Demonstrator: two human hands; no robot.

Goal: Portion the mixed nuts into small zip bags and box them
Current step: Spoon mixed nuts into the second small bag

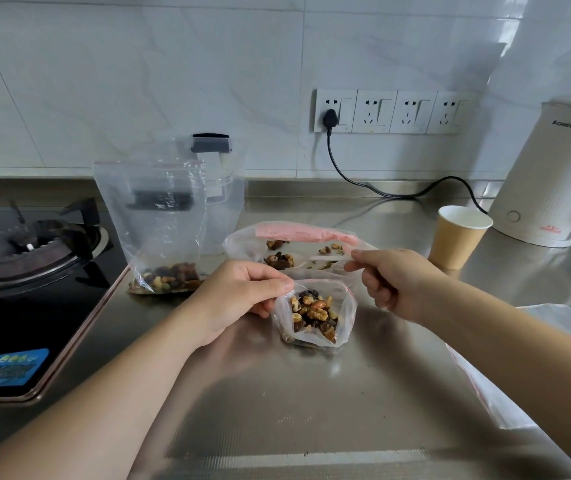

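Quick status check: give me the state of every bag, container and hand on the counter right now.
small zip bag: open, part-filled with nuts, standing on counter
left hand: pinching the small bag's rim
right hand: pinching a white spoon handle
large bag: lying open, few nuts left
upright bag: standing, nuts at bottom
paper cup: upright, looks empty
kettle: upright, lid closed
plug: in the socket

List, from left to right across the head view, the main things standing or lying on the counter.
Gas burner → tall zip bag → small zip bag held by the left hand → paper cup → white kettle.
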